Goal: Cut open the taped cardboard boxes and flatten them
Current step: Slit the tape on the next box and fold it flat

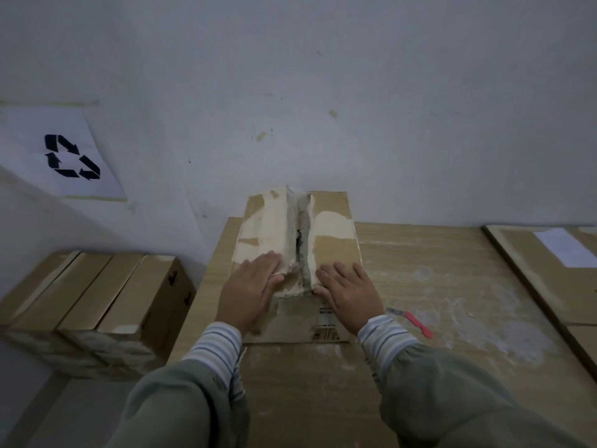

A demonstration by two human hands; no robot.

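Observation:
A brown cardboard box [332,250] stands on the wooden table [420,286] against the wall. Its top seam runs away from me, slit along the middle, with torn pale tape on both sides. My left hand [250,291] lies flat on the left top flap near the front edge, fingers straight and pointing toward the seam. On the right flap rests my right hand [349,292], also flat, its thumb at the box's front edge beside the seam. A red-handled cutter [412,321] lies on the table just right of the box, in neither hand.
Several cardboard boxes [93,305] stand packed side by side on the floor at the left. Flat cardboard sheets [549,270] lie along the table's right side. A recycling sign [71,156] is taped to the wall at the left.

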